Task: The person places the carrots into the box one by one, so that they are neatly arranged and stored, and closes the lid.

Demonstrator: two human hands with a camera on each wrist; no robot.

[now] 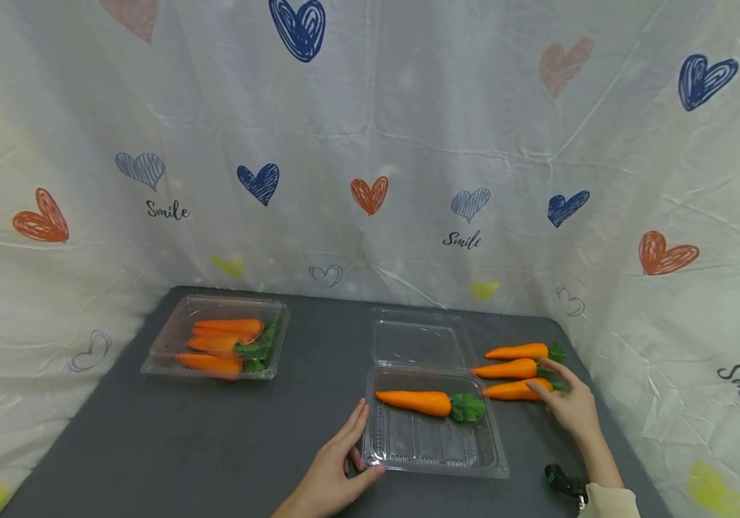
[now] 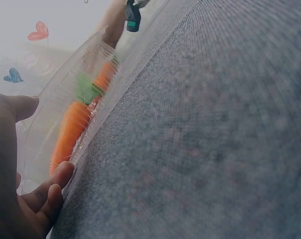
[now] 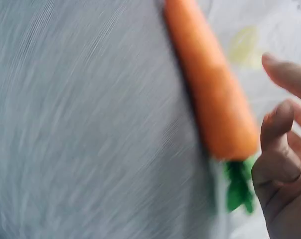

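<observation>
An open clear plastic clamshell box [image 1: 422, 450] sits at the middle right, its lid [image 1: 418, 342] folded back behind it. One carrot [image 1: 412, 401] with green leaves lies inside, tip to the left. My left hand [image 1: 334, 464] rests at the box's near left corner, fingers along the left side and thumb by the front rim. To the right of the box are three carrots in a row: a back one [image 1: 515, 352], a middle one [image 1: 506, 369] and a front one [image 1: 509, 391]. Over their leafy ends hovers my right hand [image 1: 574, 406], thumb and forefinger spread around the front carrots' tops.
A closed clear box [image 1: 169, 352] holding several carrots stands at the back left of the dark grey table [image 1: 214, 446]. Behind and beside the table hangs a white curtain [image 1: 318, 108] with hearts. A black strap [image 1: 561, 480] is by my right wrist.
</observation>
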